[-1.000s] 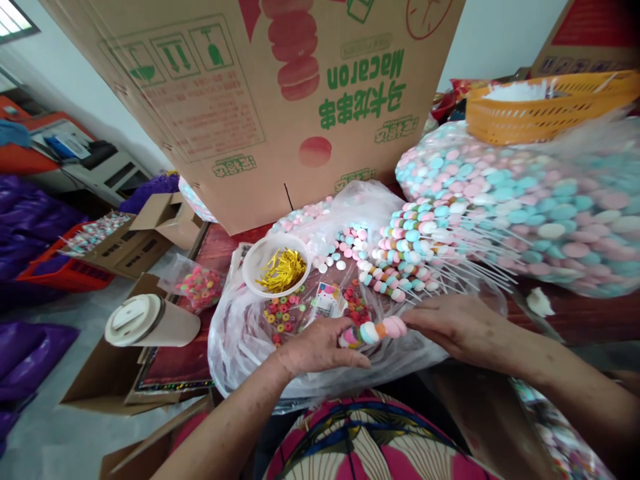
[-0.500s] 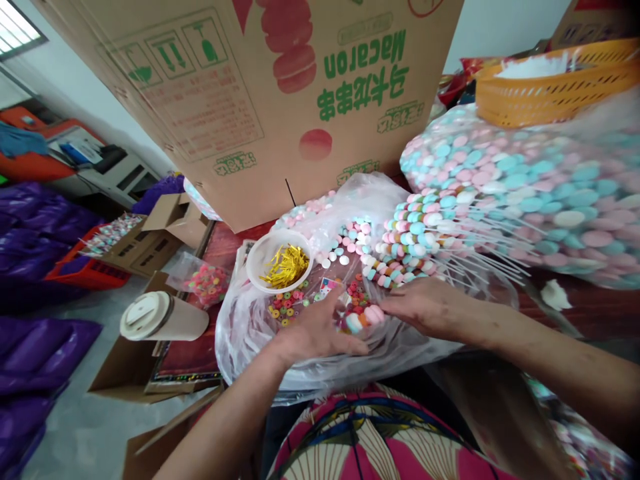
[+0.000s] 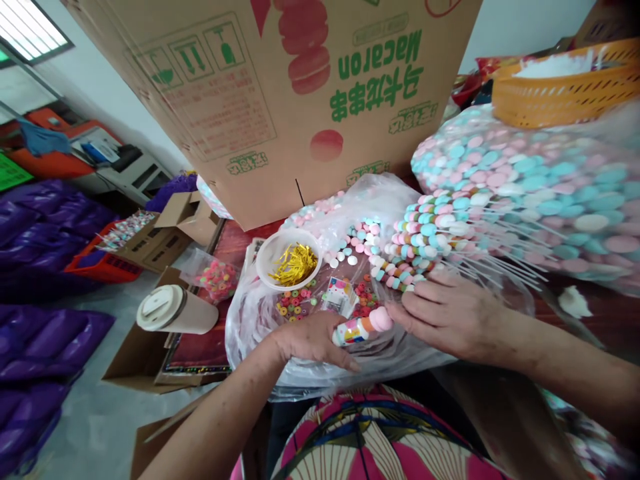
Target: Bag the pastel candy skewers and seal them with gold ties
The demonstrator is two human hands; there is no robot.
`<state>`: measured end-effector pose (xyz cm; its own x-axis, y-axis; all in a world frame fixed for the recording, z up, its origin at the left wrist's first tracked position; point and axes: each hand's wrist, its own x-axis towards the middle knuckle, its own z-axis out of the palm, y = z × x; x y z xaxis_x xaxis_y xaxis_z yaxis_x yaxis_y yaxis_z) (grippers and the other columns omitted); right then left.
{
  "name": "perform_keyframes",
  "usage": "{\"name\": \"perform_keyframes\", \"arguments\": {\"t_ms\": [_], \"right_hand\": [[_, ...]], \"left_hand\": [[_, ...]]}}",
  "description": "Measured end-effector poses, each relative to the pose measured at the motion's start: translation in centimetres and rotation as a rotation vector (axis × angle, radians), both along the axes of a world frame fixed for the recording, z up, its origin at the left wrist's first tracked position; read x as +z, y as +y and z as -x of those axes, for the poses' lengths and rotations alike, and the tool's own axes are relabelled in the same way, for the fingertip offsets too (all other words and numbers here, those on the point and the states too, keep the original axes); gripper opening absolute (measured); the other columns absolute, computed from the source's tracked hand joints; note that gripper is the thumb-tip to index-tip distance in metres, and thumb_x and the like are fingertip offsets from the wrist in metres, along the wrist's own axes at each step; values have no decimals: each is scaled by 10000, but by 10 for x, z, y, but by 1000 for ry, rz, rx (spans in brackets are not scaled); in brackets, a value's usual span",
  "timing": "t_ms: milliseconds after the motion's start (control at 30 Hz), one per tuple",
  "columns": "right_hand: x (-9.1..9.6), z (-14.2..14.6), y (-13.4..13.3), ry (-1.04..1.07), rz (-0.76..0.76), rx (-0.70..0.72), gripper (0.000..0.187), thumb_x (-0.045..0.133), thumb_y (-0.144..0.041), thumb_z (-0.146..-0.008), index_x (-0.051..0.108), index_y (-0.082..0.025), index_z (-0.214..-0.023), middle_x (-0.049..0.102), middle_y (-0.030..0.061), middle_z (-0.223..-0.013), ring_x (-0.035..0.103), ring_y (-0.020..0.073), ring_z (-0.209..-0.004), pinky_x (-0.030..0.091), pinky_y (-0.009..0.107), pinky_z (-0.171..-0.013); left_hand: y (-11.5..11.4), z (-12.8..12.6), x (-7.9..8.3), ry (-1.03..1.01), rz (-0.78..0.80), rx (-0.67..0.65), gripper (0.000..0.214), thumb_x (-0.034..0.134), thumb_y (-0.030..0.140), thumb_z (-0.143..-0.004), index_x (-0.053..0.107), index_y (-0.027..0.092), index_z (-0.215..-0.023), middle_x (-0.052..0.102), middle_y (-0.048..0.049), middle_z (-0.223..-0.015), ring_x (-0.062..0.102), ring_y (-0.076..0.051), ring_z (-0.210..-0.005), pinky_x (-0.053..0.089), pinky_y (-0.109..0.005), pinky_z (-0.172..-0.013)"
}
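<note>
A candy skewer (image 3: pixel 367 327), with a coloured label round its left part and a pink end, lies between my hands. My left hand (image 3: pixel 313 341) is closed round the label end, thumb above and fingers below. At the pink end, my right hand (image 3: pixel 445 310) has its fingers bent and pressed together, gripping there; its stick is hidden. Small printed labels (image 3: pixel 340 295) lie just beyond. Red ring candies (image 3: pixel 366 299) and mixed ring candies (image 3: pixel 295 303) sit on the clear plastic sheet (image 3: pixel 250 347). Finished-looking skewers (image 3: pixel 430 223) are piled beyond my right hand, white sticks pointing right.
A white bowl (image 3: pixel 263 263) holds gold twist ties (image 3: pixel 295 265). Behind stands a big carton (image 3: pixel 300 167). Right are a bag of pastel candies (image 3: pixel 555 193) and an orange basket (image 3: pixel 560 100). Left are a lidded cup (image 3: pixel 195 315) and a bag of pink ring candies (image 3: pixel 217 277).
The skewer has turned so its printed label and orange band face up. My right hand's fingers have spread further over the skewer pile's near edge. The whole view has shifted slightly.
</note>
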<state>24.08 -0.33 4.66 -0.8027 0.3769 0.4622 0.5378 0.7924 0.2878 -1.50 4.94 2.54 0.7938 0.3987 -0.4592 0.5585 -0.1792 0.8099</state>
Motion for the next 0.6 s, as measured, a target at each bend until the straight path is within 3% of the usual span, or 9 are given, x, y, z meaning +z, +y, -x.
{"name": "perform_keyframes", "arguments": {"t_ms": [200,333,433,533,600], "right_hand": [[-29,16,-2,67,328,-51,221,432,-84,-855,635,-164,-893,597,24,-701,486,155,-640,343,308,-600],[-23,5,8,42,378,-118,163,478,-97,-815,618,-164,-763,617,58,-747,511,180,-734,354,317,-691],[-18,4,13,33,404,-153,144,503,-98,-784,613,-172,-730,621,48,-693,507,185,-718,324,330,-693],[-26,24,11,39,520,-128,103,538,-115,-755,618,-173,-728,635,35,-692,504,172,-697,310,327,-685],[-35,40,10,25,589,-114,78,560,-134,-744,622,-170,-713,644,35,-699,507,170,-698,313,327,-689]], "left_hand": [[-7,-13,-5,79,-207,63,362,756,439,-633,667,171,-861,649,10,-752,567,-172,-702,411,-237,-612],[-8,-13,-8,43,-167,138,426,756,462,-636,654,175,-933,678,-6,-826,589,-187,-757,435,-248,-641],[-10,-17,-11,52,-237,176,439,732,510,-650,652,173,-921,680,-18,-834,590,-196,-765,439,-259,-644],[-15,-31,-18,101,-342,169,281,663,427,-738,655,181,-873,684,-20,-810,597,-203,-760,447,-284,-672],[-18,-38,-22,93,-327,191,263,656,381,-747,652,180,-918,698,-37,-858,609,-216,-790,464,-304,-699]]}}
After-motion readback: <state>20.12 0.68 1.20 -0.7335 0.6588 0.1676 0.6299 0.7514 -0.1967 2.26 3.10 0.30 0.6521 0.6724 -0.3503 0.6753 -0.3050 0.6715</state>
